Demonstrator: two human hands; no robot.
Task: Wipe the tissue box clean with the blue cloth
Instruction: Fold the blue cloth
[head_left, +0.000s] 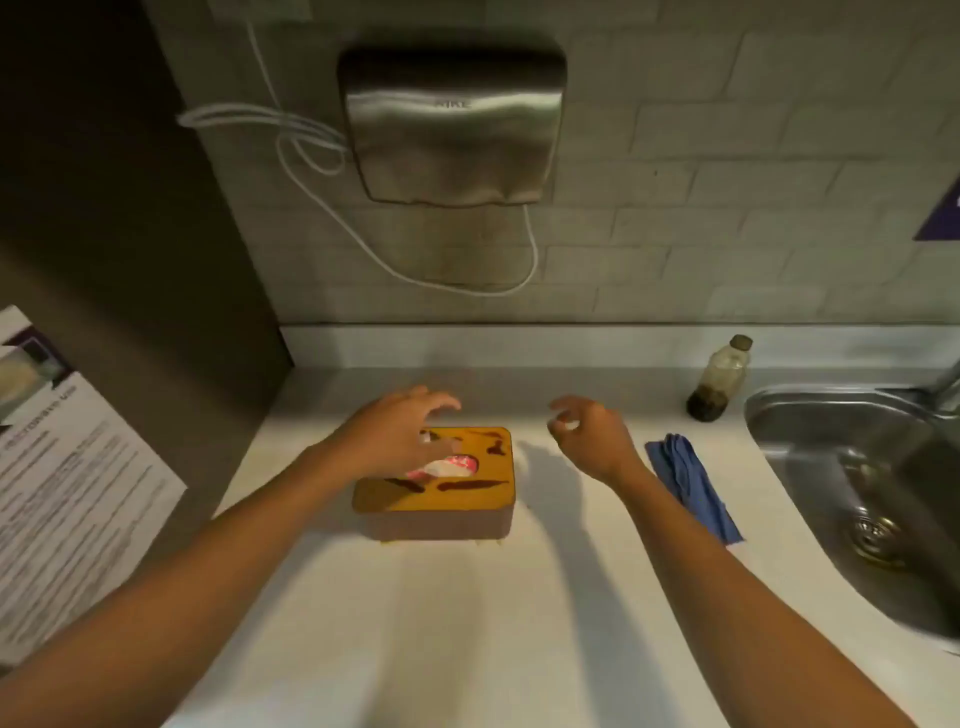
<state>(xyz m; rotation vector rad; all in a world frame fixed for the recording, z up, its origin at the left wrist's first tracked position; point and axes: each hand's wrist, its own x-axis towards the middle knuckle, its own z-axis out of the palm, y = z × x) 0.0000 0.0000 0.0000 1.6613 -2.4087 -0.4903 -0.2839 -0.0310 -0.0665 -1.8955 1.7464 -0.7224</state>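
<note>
Fingers (441, 402) spread over tissue box (441, 499), right hand (587, 436) curled

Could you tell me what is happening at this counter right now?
A person is about to clean a tissue box whose orange top carries dark smears. The left hand hovers open over the box, and the right hand hangs empty between the box and the blue cloth. The cloth lies untouched on the white counter beside the sink, so wiping has not begun.
</note>
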